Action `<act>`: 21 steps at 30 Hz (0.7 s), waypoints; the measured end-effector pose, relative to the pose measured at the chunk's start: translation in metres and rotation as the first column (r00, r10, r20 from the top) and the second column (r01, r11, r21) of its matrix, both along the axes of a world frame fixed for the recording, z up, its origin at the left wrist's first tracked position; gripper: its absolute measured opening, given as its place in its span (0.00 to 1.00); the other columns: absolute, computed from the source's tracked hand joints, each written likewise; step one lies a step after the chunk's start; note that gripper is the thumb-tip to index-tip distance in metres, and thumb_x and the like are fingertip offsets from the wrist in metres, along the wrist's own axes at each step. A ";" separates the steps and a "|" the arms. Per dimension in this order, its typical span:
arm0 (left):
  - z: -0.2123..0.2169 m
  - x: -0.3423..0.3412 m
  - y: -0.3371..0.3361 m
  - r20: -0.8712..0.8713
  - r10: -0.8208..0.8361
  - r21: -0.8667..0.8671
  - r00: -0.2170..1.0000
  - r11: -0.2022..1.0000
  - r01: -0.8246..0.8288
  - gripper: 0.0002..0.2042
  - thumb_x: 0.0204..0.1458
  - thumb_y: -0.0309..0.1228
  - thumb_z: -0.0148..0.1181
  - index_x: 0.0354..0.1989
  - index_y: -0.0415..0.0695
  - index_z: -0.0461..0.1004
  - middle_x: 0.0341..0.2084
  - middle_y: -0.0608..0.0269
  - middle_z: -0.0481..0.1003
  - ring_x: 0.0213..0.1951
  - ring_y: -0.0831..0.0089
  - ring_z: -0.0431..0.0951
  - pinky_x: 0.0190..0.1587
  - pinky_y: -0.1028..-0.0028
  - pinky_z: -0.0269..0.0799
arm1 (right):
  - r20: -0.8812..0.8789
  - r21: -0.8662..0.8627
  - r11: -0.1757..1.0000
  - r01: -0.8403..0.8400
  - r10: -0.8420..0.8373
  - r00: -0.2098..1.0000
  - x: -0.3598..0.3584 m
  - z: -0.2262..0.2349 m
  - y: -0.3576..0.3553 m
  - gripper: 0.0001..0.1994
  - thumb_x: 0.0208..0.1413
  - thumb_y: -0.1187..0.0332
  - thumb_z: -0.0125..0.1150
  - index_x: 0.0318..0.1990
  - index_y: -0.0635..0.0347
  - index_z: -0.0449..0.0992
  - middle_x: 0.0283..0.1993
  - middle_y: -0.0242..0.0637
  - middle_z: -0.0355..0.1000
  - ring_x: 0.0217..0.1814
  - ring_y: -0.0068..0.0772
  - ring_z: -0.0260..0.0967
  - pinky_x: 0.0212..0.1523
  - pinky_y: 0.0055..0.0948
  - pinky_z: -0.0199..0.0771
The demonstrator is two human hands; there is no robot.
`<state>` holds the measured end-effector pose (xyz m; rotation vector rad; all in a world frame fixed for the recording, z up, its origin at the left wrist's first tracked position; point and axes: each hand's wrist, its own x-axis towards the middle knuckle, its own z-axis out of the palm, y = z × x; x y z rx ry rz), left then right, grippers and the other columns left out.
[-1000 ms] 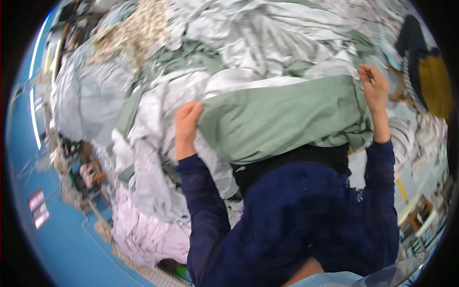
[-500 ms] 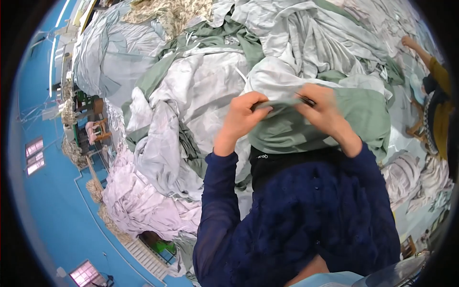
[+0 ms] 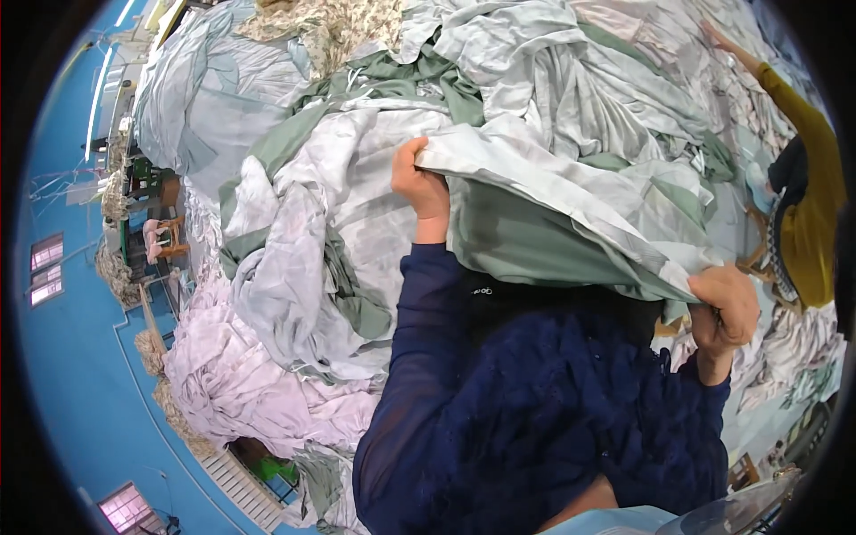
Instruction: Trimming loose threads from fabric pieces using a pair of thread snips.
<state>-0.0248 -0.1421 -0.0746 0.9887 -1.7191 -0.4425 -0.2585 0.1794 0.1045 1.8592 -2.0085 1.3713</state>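
A cloth, white on one face and sage green on the other (image 3: 535,234), is stretched between my hands in front of my body. My left hand (image 3: 421,183) is closed on its upper left corner. At the lower right, my right hand (image 3: 727,308) grips the opposite end of the edge. Between the two hands the white edge runs taut and slants down to the right, with the green side hanging beneath it. Whether my right hand also holds a small tool cannot be made out. The cloth's far part merges into the white and green heap (image 3: 383,169).
Floral cloth (image 3: 330,31), pale blue fabric (image 3: 214,98) and a pinkish pile (image 3: 259,374) surround the heap. On the right, a co-worker in a mustard sleeve (image 3: 789,102) reaches toward the fabric. A wooden stool (image 3: 165,239) stands on the left by the blue floor (image 3: 89,357).
My hands have moved apart, the left up and leftward, the right down and rightward, spreading the cloth's edge. A small dark object showed in my right hand before. The co-worker's arm reaches farther up.
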 end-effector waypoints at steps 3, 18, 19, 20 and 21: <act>0.019 0.006 0.003 0.058 0.024 -0.114 0.998 0.993 -0.018 0.08 0.46 0.22 0.59 0.36 0.39 0.76 0.31 0.56 0.78 0.34 0.65 0.78 0.41 0.70 0.73 | -0.129 0.065 0.998 0.022 -0.013 0.992 -0.004 0.000 0.016 0.10 0.38 0.76 0.66 0.32 0.60 0.78 0.25 0.38 0.72 0.23 0.39 0.69 0.23 0.29 0.65; 0.021 0.109 0.036 0.268 0.200 0.037 0.942 0.975 -0.217 0.13 0.51 0.20 0.58 0.46 0.34 0.77 0.38 0.57 0.80 0.38 0.72 0.79 0.45 0.74 0.73 | -0.006 0.284 0.957 0.059 -0.060 0.998 -0.028 -0.104 0.049 0.15 0.32 0.86 0.58 0.33 0.63 0.73 0.34 0.42 0.73 0.32 0.45 0.73 0.31 0.32 0.72; 0.020 0.115 0.040 0.287 0.192 0.053 0.939 0.975 -0.216 0.13 0.51 0.19 0.58 0.46 0.35 0.77 0.39 0.57 0.80 0.38 0.73 0.79 0.45 0.74 0.73 | 0.014 0.276 0.960 0.051 -0.058 0.998 -0.027 -0.111 0.049 0.15 0.32 0.87 0.57 0.32 0.63 0.73 0.34 0.42 0.73 0.33 0.45 0.73 0.32 0.32 0.72; 0.021 0.118 0.042 0.292 0.191 0.057 0.937 0.975 -0.216 0.13 0.51 0.19 0.58 0.46 0.35 0.77 0.39 0.57 0.80 0.38 0.73 0.79 0.45 0.74 0.73 | 0.031 0.270 0.962 0.046 -0.056 0.998 -0.026 -0.117 0.050 0.15 0.32 0.88 0.57 0.32 0.63 0.73 0.34 0.42 0.73 0.33 0.45 0.73 0.33 0.31 0.73; 0.022 0.122 0.044 0.301 0.181 0.094 0.936 0.971 -0.218 0.14 0.50 0.20 0.58 0.46 0.35 0.77 0.39 0.56 0.80 0.38 0.70 0.79 0.45 0.73 0.73 | 0.035 0.275 0.960 0.045 -0.057 0.998 -0.024 -0.120 0.051 0.15 0.32 0.88 0.57 0.32 0.63 0.73 0.34 0.42 0.73 0.33 0.45 0.73 0.33 0.31 0.73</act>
